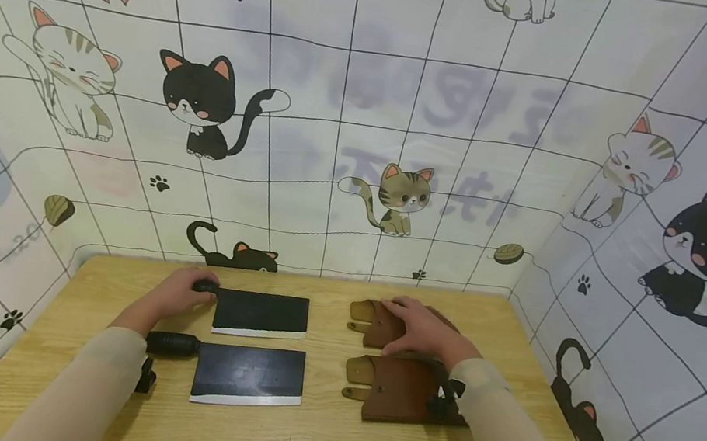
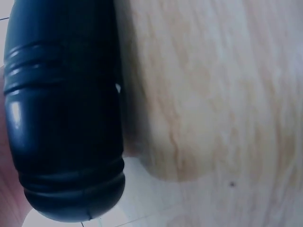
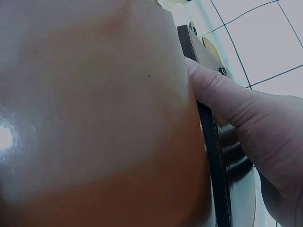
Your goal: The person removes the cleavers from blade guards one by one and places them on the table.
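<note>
Two cleavers with dark blades and black handles lie on the left half of the table, edges toward me. My left hand (image 1: 179, 294) holds the handle of the far cleaver (image 1: 261, 315). Below that wrist is the handle of the near cleaver (image 1: 249, 376). A ridged black handle (image 2: 66, 118) fills the left of the left wrist view. Two brown leather sheaths with snap straps lie on the right. My right hand (image 1: 424, 332) spans the far sheath (image 1: 379, 326), its thumb at the near edge. The near sheath (image 1: 397, 392) lies partly under my right wrist.
The wooden table (image 1: 279, 440) has its back edge against a white tiled-pattern sheet (image 1: 309, 110) printed with cats and hearts. That sheet also rises along the left and right sides.
</note>
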Available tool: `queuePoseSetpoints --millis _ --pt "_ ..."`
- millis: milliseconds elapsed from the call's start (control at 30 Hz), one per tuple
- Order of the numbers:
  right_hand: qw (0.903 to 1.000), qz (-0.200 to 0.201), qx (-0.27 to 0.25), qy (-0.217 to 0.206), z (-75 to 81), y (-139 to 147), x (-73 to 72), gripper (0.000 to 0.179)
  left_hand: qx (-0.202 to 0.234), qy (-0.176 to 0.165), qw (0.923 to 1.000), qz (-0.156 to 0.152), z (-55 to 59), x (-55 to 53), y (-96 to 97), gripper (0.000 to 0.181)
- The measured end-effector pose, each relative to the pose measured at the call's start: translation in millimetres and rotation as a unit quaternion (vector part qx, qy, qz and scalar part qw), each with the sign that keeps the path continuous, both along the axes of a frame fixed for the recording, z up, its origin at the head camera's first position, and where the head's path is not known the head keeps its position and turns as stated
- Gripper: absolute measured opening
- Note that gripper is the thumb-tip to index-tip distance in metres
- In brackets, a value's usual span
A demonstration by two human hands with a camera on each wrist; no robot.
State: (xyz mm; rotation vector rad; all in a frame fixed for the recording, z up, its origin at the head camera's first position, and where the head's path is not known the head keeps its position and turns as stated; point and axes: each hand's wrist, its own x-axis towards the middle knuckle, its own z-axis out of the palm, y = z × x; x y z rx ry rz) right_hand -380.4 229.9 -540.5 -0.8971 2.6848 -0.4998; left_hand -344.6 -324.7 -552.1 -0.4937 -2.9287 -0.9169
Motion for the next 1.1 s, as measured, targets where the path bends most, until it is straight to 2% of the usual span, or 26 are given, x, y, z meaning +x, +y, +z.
queuePoseSetpoints --millis 333,633,967,1100 --pt "1.0000 0.007 0.002 0.007 -1.3 1.6 -0.6 0.115 0.004 -0.015 0.9999 -0.005 -3.3 -2.8 -1.1 0.026" --pt "0.9999 0.007 0.005 0.007 -0.8 1.5 -2.1 0.114 0.004 -0.010 0.9999 -0.005 -3.5 -5.2 -1.0 0.027" --pt "1.0000 0.002 0.003 0.000 -2.9 2.8 -4.3 0.115 -0.002 0.001 0.9999 0.014 -5.3 -5.4 1.6 0.030" --pt "1.0000 0.001 0.000 0.001 -3.7 4.0 -5.0 0.115 0.002 0.008 0.9999 0.009 -4.2 -6.3 3.2 0.033"
